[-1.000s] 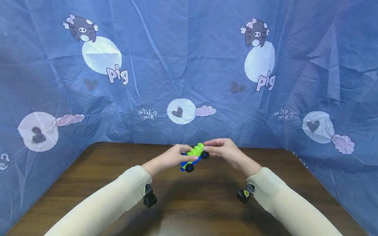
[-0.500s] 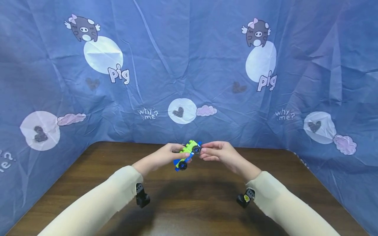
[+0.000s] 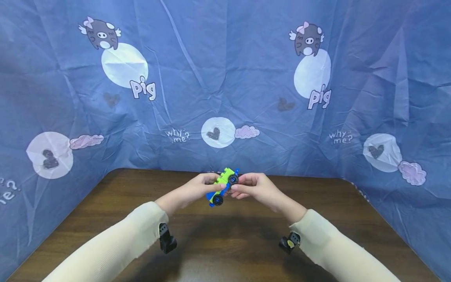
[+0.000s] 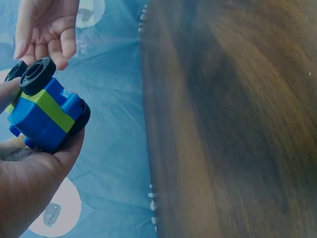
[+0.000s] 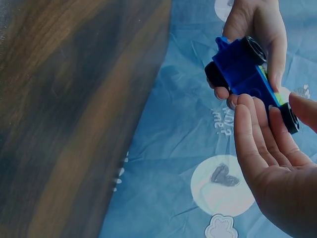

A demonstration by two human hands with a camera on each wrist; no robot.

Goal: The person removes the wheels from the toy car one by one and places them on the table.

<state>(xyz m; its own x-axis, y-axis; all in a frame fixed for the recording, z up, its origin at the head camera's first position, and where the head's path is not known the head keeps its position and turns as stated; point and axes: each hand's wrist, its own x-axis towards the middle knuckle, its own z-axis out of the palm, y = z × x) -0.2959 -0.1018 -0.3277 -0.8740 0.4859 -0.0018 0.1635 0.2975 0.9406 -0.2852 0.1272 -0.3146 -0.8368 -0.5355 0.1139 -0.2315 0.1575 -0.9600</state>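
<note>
A toy car (image 3: 223,181) of lime-green and blue building blocks, with black wheels, is held tilted above the far part of the table. My left hand (image 3: 193,190) grips it by the sides, thumb on the near side. Beside the front wheel is my right hand (image 3: 258,190), its fingers extended and slightly bent. In the right wrist view the right fingertips (image 5: 243,101) lie along the car's blue underside (image 5: 245,74), with the thumb close to one black wheel (image 5: 290,119). The left wrist view shows the car's blue and green end (image 4: 44,116).
Below the hands is a brown wooden table (image 3: 218,243) with rounded far corners. Behind it hangs a blue cloth (image 3: 225,78) printed with pigs, hearts and clouds. Small black cameras (image 3: 167,239) are strapped at both sleeve cuffs.
The car has shifted slightly left and tipped so its wheels face more to the right. My right fingers have left the car's upper end and come lower, toward the wheel and underside.
</note>
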